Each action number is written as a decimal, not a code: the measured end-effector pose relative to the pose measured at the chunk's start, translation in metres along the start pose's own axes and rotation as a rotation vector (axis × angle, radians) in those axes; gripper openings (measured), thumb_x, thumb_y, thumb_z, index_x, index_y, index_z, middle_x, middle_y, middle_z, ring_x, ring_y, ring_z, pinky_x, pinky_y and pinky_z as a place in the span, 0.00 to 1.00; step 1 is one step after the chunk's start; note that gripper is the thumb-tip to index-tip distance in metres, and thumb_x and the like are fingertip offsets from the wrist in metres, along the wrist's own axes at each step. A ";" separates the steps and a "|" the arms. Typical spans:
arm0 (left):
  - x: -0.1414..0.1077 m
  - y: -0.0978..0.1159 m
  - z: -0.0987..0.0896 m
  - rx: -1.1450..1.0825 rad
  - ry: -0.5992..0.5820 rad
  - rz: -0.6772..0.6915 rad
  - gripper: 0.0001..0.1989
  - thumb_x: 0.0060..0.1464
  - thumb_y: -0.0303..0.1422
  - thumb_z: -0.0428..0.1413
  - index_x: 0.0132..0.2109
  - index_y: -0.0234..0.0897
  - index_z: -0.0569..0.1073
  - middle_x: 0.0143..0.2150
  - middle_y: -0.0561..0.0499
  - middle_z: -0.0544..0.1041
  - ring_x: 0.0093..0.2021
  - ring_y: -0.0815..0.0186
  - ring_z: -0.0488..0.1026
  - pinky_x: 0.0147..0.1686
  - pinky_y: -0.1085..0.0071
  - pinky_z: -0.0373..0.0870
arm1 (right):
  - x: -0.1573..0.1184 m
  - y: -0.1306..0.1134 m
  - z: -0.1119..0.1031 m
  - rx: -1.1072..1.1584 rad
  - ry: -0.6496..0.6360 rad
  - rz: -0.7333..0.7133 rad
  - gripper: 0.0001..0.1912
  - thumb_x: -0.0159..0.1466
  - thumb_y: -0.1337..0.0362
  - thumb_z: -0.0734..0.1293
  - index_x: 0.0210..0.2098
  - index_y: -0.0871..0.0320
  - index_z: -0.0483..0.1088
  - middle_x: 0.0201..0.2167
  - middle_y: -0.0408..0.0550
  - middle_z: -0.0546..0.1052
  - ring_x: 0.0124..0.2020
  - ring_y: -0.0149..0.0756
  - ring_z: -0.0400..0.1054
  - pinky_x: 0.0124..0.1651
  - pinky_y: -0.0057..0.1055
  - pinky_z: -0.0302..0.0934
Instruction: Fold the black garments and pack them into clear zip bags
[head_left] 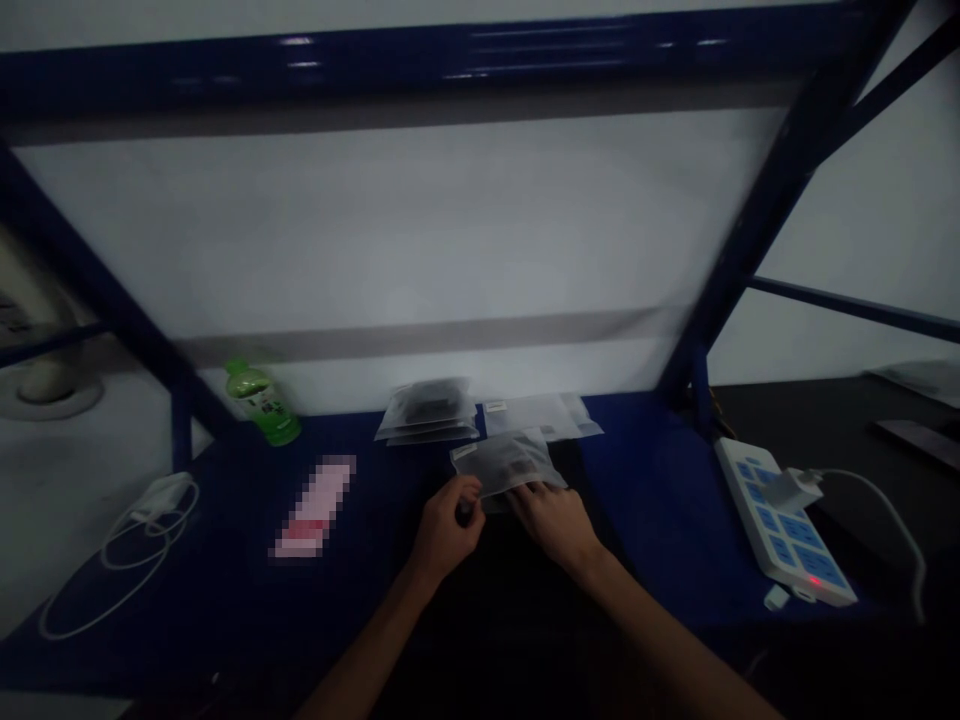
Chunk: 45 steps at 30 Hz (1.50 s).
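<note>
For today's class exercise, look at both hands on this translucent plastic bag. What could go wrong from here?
The translucent plastic bag rests at the lower edge against the left hand and right hand, so its dark contents might slip out. The stacked bags lie close by and could get knocked or mixed in.

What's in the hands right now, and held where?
Both hands hold a translucent plastic bag by its near edge: the left hand pinches toward its left corner, the right hand grips toward its right corner.
</note>
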<state>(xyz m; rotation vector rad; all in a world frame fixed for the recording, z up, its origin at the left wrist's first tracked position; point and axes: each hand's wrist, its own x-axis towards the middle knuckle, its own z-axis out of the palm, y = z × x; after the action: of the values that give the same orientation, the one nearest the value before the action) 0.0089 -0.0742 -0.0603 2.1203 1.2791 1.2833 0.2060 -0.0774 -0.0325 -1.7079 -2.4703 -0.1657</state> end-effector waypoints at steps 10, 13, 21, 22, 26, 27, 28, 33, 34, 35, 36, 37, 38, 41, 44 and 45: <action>0.000 0.003 -0.002 0.005 -0.028 0.019 0.11 0.54 0.25 0.53 0.45 0.39 0.70 0.37 0.49 0.74 0.39 0.63 0.75 0.43 0.67 0.71 | -0.012 -0.011 0.000 -0.052 -0.001 -0.058 0.22 0.72 0.59 0.54 0.62 0.51 0.64 0.56 0.57 0.72 0.47 0.53 0.71 0.43 0.46 0.65; 0.001 0.005 -0.008 -0.007 -0.056 0.011 0.12 0.55 0.26 0.53 0.47 0.39 0.70 0.35 0.50 0.73 0.39 0.63 0.74 0.43 0.67 0.70 | -0.007 -0.016 -0.001 -0.037 -0.008 -0.035 0.21 0.72 0.60 0.54 0.60 0.52 0.66 0.56 0.58 0.72 0.46 0.53 0.71 0.43 0.47 0.65; 0.017 -0.012 -0.021 -0.112 -0.043 -0.292 0.13 0.58 0.35 0.55 0.49 0.39 0.69 0.28 0.57 0.71 0.28 0.67 0.70 0.31 0.73 0.65 | -0.034 0.004 -0.002 0.128 0.115 -0.136 0.25 0.71 0.59 0.57 0.67 0.49 0.57 0.66 0.49 0.63 0.62 0.50 0.60 0.61 0.48 0.57; 0.019 -0.014 -0.023 -0.146 -0.102 -0.301 0.13 0.57 0.35 0.55 0.49 0.39 0.69 0.27 0.57 0.71 0.28 0.67 0.70 0.32 0.73 0.65 | -0.037 0.005 -0.001 0.133 0.117 -0.147 0.25 0.71 0.59 0.56 0.67 0.50 0.57 0.66 0.48 0.63 0.64 0.51 0.58 0.63 0.49 0.54; 0.022 -0.018 -0.030 -0.277 -0.265 -0.315 0.14 0.55 0.34 0.56 0.49 0.37 0.71 0.28 0.55 0.74 0.30 0.67 0.72 0.34 0.73 0.66 | -0.045 0.008 0.004 0.141 0.064 -0.123 0.24 0.72 0.56 0.55 0.66 0.50 0.58 0.66 0.47 0.62 0.63 0.52 0.58 0.62 0.52 0.54; 0.021 -0.018 -0.032 -0.294 -0.297 -0.323 0.14 0.55 0.34 0.57 0.49 0.37 0.71 0.29 0.55 0.75 0.31 0.66 0.73 0.34 0.73 0.66 | -0.045 0.009 0.005 0.144 0.050 -0.117 0.25 0.72 0.55 0.55 0.66 0.50 0.58 0.67 0.47 0.62 0.63 0.51 0.59 0.61 0.53 0.55; 0.021 -0.018 -0.034 -0.308 -0.323 -0.331 0.14 0.55 0.34 0.57 0.49 0.37 0.71 0.29 0.54 0.75 0.31 0.66 0.73 0.34 0.73 0.66 | -0.045 0.010 0.006 0.145 0.040 -0.113 0.25 0.72 0.55 0.55 0.67 0.50 0.57 0.67 0.47 0.61 0.62 0.51 0.60 0.61 0.53 0.56; 0.017 -0.024 -0.036 -0.362 -0.343 -0.378 0.15 0.54 0.35 0.58 0.49 0.37 0.71 0.29 0.55 0.74 0.32 0.66 0.73 0.34 0.73 0.64 | -0.044 0.011 0.007 0.135 0.043 -0.114 0.25 0.72 0.56 0.55 0.67 0.51 0.57 0.67 0.47 0.62 0.61 0.50 0.60 0.59 0.51 0.56; 0.017 -0.026 -0.035 -0.371 -0.336 -0.395 0.15 0.54 0.34 0.58 0.49 0.37 0.72 0.28 0.56 0.74 0.31 0.67 0.72 0.33 0.74 0.63 | -0.043 0.009 0.007 0.130 0.064 -0.108 0.24 0.72 0.58 0.56 0.66 0.52 0.59 0.66 0.47 0.63 0.61 0.50 0.60 0.59 0.50 0.55; 0.017 -0.028 -0.035 -0.381 -0.330 -0.411 0.15 0.53 0.34 0.58 0.48 0.37 0.72 0.28 0.56 0.73 0.30 0.67 0.71 0.32 0.74 0.62 | -0.043 0.005 0.007 0.126 0.094 -0.106 0.23 0.71 0.60 0.57 0.64 0.53 0.61 0.65 0.48 0.65 0.60 0.50 0.61 0.59 0.49 0.55; 0.016 -0.029 -0.034 -0.395 -0.327 -0.423 0.15 0.52 0.34 0.59 0.48 0.37 0.72 0.27 0.57 0.73 0.29 0.68 0.71 0.32 0.74 0.62 | -0.042 0.001 0.008 0.123 0.130 -0.110 0.22 0.71 0.62 0.57 0.63 0.53 0.64 0.63 0.48 0.67 0.59 0.49 0.61 0.59 0.47 0.54; 0.016 -0.030 -0.033 -0.412 -0.327 -0.431 0.15 0.52 0.33 0.59 0.47 0.37 0.72 0.27 0.57 0.73 0.29 0.68 0.70 0.32 0.74 0.62 | -0.041 -0.005 0.008 0.123 0.168 -0.125 0.21 0.71 0.64 0.57 0.61 0.53 0.66 0.61 0.49 0.70 0.57 0.47 0.63 0.58 0.45 0.55; 0.016 -0.030 -0.033 -0.430 -0.330 -0.437 0.15 0.52 0.33 0.59 0.47 0.37 0.71 0.27 0.57 0.73 0.29 0.68 0.70 0.32 0.74 0.61 | -0.039 -0.012 0.008 0.124 0.203 -0.152 0.19 0.71 0.66 0.57 0.59 0.54 0.68 0.58 0.50 0.73 0.54 0.45 0.64 0.56 0.43 0.56; 0.016 -0.029 -0.034 -0.477 -0.329 -0.465 0.15 0.51 0.32 0.59 0.47 0.37 0.70 0.27 0.57 0.72 0.28 0.69 0.70 0.31 0.74 0.61 | -0.028 -0.035 0.011 0.117 0.274 -0.267 0.17 0.71 0.67 0.58 0.57 0.53 0.69 0.45 0.50 0.78 0.44 0.40 0.68 0.45 0.38 0.57; 0.016 -0.025 -0.035 -0.519 -0.310 -0.476 0.15 0.51 0.32 0.58 0.47 0.38 0.69 0.27 0.57 0.72 0.28 0.68 0.70 0.31 0.74 0.61 | -0.015 -0.049 0.015 0.070 0.323 -0.347 0.16 0.70 0.67 0.61 0.55 0.53 0.68 0.37 0.48 0.77 0.38 0.39 0.67 0.39 0.36 0.55; 0.016 -0.024 -0.035 -0.532 -0.307 -0.476 0.15 0.51 0.32 0.58 0.46 0.38 0.68 0.28 0.57 0.73 0.28 0.68 0.70 0.31 0.74 0.61 | -0.011 -0.052 0.016 0.053 0.332 -0.362 0.15 0.69 0.67 0.61 0.54 0.54 0.69 0.36 0.48 0.77 0.37 0.39 0.66 0.38 0.36 0.55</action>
<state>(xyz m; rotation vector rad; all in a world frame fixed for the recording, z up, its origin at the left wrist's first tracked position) -0.0303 -0.0530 -0.0496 1.4575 1.0696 0.9158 0.1604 -0.1028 -0.0505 -1.0922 -2.4723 -0.3822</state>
